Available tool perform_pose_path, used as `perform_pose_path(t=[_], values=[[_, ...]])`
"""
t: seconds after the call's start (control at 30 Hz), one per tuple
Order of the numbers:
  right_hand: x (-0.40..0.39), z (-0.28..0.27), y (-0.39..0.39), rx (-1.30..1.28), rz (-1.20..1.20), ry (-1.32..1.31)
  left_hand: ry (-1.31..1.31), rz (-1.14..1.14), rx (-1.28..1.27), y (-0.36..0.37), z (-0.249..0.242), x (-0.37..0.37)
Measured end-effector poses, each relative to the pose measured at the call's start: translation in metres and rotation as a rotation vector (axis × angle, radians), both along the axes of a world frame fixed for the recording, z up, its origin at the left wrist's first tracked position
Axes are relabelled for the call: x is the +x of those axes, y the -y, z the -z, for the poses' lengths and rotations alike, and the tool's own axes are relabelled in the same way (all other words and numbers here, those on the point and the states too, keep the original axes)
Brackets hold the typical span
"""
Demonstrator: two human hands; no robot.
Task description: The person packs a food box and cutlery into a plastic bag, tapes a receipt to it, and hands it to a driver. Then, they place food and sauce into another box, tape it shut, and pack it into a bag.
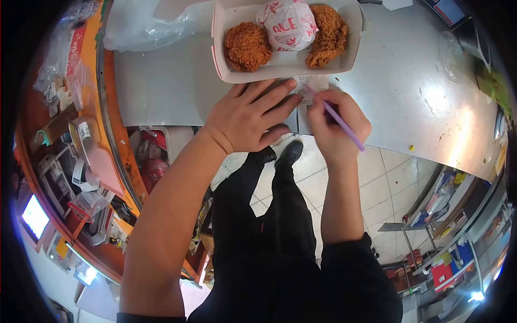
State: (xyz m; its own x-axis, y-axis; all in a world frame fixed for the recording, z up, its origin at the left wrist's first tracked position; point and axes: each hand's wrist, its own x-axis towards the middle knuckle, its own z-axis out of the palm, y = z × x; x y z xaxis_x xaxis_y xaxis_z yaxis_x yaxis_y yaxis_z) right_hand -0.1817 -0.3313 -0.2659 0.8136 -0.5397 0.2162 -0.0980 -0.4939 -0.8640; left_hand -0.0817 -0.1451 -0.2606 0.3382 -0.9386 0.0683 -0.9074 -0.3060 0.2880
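Note:
Between my thumb and fingers, my right hand (340, 126) grips a purple pen (344, 128), its tip at a printed receipt (312, 86) on the metal counter. My left hand (250, 114) lies spread on the counter, its fingertips beside the receipt's left edge. Just beyond both hands sits an open white box (280, 71). It holds a piece of fried chicken (247, 47) on the left, a paper-wrapped bundle marked RICE (289, 24) in the middle and another fried piece (327, 36) on the right.
Clear plastic bags (156, 27) lie at the counter's back left. A clear plastic lid (452, 48) is at the right. An orange-edged shelf (110, 97) with clutter runs down the left side. Racks of goods (441, 199) stand at the lower right, beside the tiled floor (377, 188).

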Motion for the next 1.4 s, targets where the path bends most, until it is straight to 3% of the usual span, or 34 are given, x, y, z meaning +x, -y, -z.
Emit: perform_pose_path(t=[0.17, 0.27, 0.3, 0.33, 0.37, 0.4, 0.47, 0.57, 0.63, 0.67, 0.73, 0.8, 0.87, 0.93, 1.07, 1.13, 1.17, 1.27, 1.4], values=[[-0.001, -0.002, 0.000, -0.053, -0.090, 0.022, 0.003, 0.004, -0.024, 0.000, 0.002, 0.000], [-0.001, -0.005, 0.004, 0.073, 0.046, -0.047, -0.022, 0.002, -0.011, 0.001, 0.001, 0.000], [-0.006, -0.007, 0.011, 0.101, 0.050, -0.078, -0.138, 0.017, -0.014, 0.001, 0.012, -0.016], [-0.014, 0.006, 0.030, -0.009, 0.296, 0.030, -0.155, 0.016, -0.032, -0.002, 0.010, 0.001], [-0.022, 0.016, 0.053, -0.035, 0.341, 0.051, -0.137, 0.014, -0.033, -0.001, 0.006, 0.001], [-0.029, 0.011, 0.077, -0.345, 0.394, -0.234, -0.037, 0.014, -0.088, -0.002, 0.011, -0.001], [-0.032, -0.019, 0.099, -0.496, 0.166, -0.633, -0.084, 0.021, -0.068, -0.002, 0.003, 0.000], [-0.002, -0.083, 0.099, -0.772, 0.140, -0.678, -0.120, 0.050, -0.236, -0.005, 0.009, 0.005], [0.035, -0.148, 0.106, -0.186, -0.121, -1.112, -0.147, 0.077, -0.308, -0.007, 0.016, 0.006], [0.064, -0.179, 0.101, -0.212, -0.096, -1.085, -0.168, 0.075, -0.347, -0.007, 0.014, 0.008], [0.147, -0.239, 0.083, -0.488, -0.180, -0.524, -0.283, 0.128, -0.390, -0.014, 0.012, 0.014], [0.243, -0.296, 0.060, -0.407, -0.278, -0.129, -0.352, 0.223, -0.542, -0.021, 0.021, 0.024], [0.337, -0.335, 0.046, -0.640, -0.408, 0.093, -0.497, 0.251, -0.449, -0.050, 0.008, 0.041], [0.430, -0.349, 0.042, -0.748, -0.538, 0.097, -0.435, 0.152, -0.299, -0.093, -0.024, 0.068], [0.549, -0.344, 0.027, -0.899, -0.689, 0.031, -0.355, -0.262, -0.408, -0.169, -0.043, 0.118], [0.577, -0.343, 0.021, -1.120, -0.887, -0.107, -0.304, -0.433, -0.456, -0.194, -0.064, 0.146], [0.585, -0.343, 0.018, -1.123, -0.882, -0.110, -0.304, -0.427, -0.459, -0.201, -0.070, 0.156], [0.603, -0.340, 0.016, -1.345, -0.970, -0.140, -0.312, -0.704, -0.424, -0.210, -0.080, 0.181], [0.616, -0.338, 0.023, -1.463, -1.042, 0.103, -0.359, -0.712, -0.487, -0.193, -0.084, 0.208]])
